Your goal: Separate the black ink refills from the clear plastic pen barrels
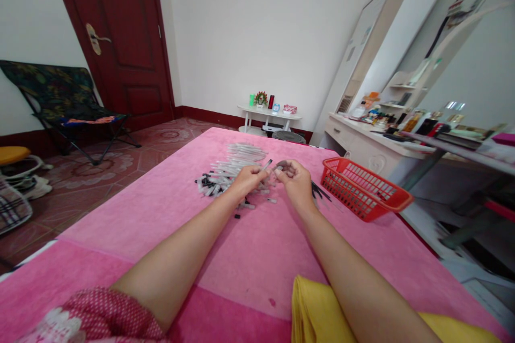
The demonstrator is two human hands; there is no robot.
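Observation:
My left hand (250, 178) is closed around a clear pen barrel (266, 166), whose dark end points up and away. Close beside it, my right hand (294, 176) has its fingers curled and pinched together. Whatever is between those fingertips is too blurred to name. Behind and left of my left hand lies a pile of clear pen barrels (241, 153). Small black and clear pen caps (209, 185) are heaped at its near left side. A loose black cap (237, 216) lies nearer to me. Thin black sticks, like pen refills (321, 192), stick out beyond my right wrist.
A red plastic basket (364, 190) stands to the right on the pink cloth (161, 236). Folded yellow fabric (317, 311) lies under my right forearm. Beyond are a low white table (267, 111), a folding chair (68, 96) and a cluttered dressing table (362, 139).

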